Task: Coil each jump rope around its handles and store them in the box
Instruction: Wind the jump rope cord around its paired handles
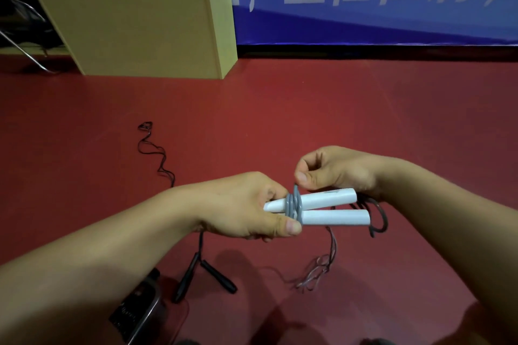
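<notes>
Left hand [246, 207]: gripped the tapered ends of 2 white handles [322, 206], thumb curled over them, held above the red floor [308, 109].
Right hand [333, 173]: pinched the grey rope [378, 216] between thumb and forefinger at the coil.
Coil [294, 204]: several grey turns round both handles; loose rope trailed down to the floor.
Black jump rope [204, 274]: lay on floor below the left wrist, uncoiled.
Box [134, 22]: tan, well apart, upper left.
Writing: large white characters on blue banner [392, 8], cropped, unreadable; print on a handle too blurred.

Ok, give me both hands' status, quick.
Left hand: grips the white handles.
Right hand: pinches the grey rope at the coil.
</notes>
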`<state>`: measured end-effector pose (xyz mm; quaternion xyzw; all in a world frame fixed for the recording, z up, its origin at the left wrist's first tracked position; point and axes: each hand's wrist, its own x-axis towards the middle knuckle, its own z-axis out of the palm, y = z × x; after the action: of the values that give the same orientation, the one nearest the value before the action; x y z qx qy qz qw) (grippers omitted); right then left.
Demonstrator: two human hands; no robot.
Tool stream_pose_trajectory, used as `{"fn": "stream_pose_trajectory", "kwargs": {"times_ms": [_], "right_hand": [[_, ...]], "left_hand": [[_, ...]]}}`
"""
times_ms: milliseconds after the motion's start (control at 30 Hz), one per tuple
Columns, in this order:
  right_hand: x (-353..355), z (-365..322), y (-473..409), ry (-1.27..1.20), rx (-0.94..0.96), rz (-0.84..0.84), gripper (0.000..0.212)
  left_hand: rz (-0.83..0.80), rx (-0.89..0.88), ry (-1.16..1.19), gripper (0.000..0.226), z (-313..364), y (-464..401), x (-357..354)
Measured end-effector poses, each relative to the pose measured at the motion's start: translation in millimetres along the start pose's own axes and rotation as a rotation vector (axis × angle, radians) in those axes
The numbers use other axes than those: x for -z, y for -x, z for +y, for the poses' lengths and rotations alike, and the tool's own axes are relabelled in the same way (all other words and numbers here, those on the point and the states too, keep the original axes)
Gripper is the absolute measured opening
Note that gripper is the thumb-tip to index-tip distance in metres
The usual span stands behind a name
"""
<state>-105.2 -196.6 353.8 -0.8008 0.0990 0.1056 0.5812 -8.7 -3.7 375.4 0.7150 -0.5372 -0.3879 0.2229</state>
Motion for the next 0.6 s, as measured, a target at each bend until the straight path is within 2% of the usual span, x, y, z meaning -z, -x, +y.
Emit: {"fn": "stream_pose_trajectory", "kwargs": {"times_ms": [133, 300, 433, 600], "right_hand": [[4, 5, 3, -0.210, 0.146, 0.004, 0.009], [-14, -10, 6, -0.247, 0.141, 0.156, 0.014], [-38, -16, -6, -0.254, 0.018, 0.262, 0.040], [-51, -13, -15, -0.359, -0.059, 0.184, 0.020]], "left_hand": [[0.111, -0.038, 0.207, 0.020, 19, 5, 1], [0.352, -0.059, 0.467, 0.017, 26, 6, -4], [0.571, 0.029, 0.485, 0.022, 1, -2, 7], [0.670, 0.122, 0.425, 0.024, -23, -11, 17]]}}
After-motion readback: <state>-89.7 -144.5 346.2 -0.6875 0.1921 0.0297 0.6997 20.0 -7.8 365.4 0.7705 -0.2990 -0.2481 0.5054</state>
